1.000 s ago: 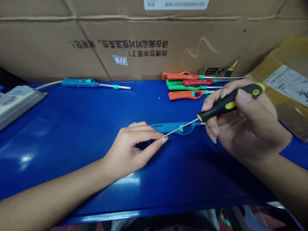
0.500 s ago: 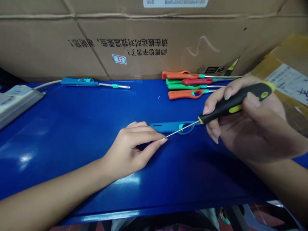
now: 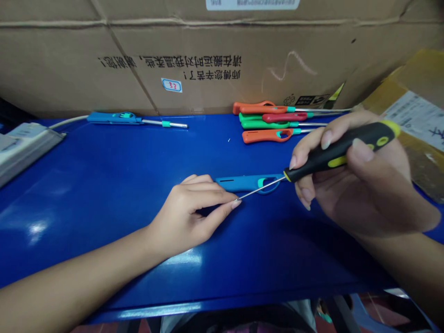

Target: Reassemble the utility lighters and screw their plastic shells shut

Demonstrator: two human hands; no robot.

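My right hand [image 3: 367, 185] is wrapped round the black and yellow handle of a screwdriver [image 3: 326, 155], held tilted above the table. The thin metal shaft slants down to the left. At its tip, my left hand [image 3: 194, 208] pinches with thumb and forefinger; whether a small part is also in the pinch is hidden. Just behind my left fingers a blue long-nosed lighter [image 3: 239, 183] lies flat, with a teal trigger inside its guard. The shaft crosses in front of that trigger, and my right hand covers the lighter's far end.
Several orange, green and red lighters [image 3: 267, 135] lie at the back right. Another blue lighter [image 3: 114, 118] rests at the back left near a white power strip [image 3: 31, 143]. A large cardboard box [image 3: 194, 46] walls off the blue table's [image 3: 114, 194] rear.
My right hand and the screwdriver handle have shifted very slightly left and down. The left hand keeps its pinch at the tip, and the lighters have not moved.
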